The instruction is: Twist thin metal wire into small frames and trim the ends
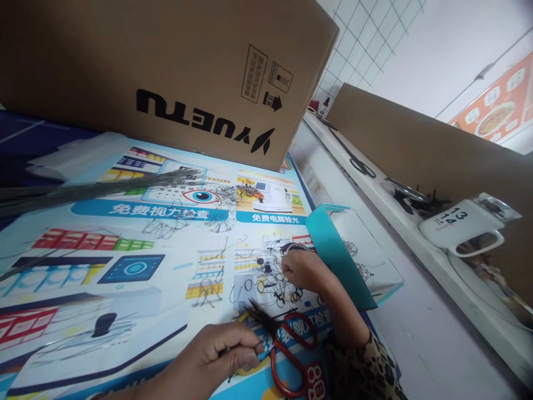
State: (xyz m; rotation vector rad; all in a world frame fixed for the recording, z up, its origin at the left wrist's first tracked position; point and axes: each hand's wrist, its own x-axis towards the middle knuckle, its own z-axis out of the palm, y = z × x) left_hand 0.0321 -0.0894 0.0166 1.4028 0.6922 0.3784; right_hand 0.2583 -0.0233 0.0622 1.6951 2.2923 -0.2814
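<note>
My left hand (220,353) is closed at the bottom centre, thumb and forefinger pinched together. A thin dark end shows below the fingers; what they hold is too small to make out. My right hand (303,269) is closed too, over the right edge of a pile of thin wire loops (266,280), and its fingertips are hidden. A curved band (297,247) shows just above that hand. Scissors with red handles (275,361) lie between my hands, beside a tuft of dark bristle-like strands (261,315).
A large cardboard box (187,66) stands at the back. To the right, a teal and white open box (341,255) holds more wire loops. Long thin wires (95,186) lie at left on the printed sheet (166,266). A white mug (462,225) sits on a ledge.
</note>
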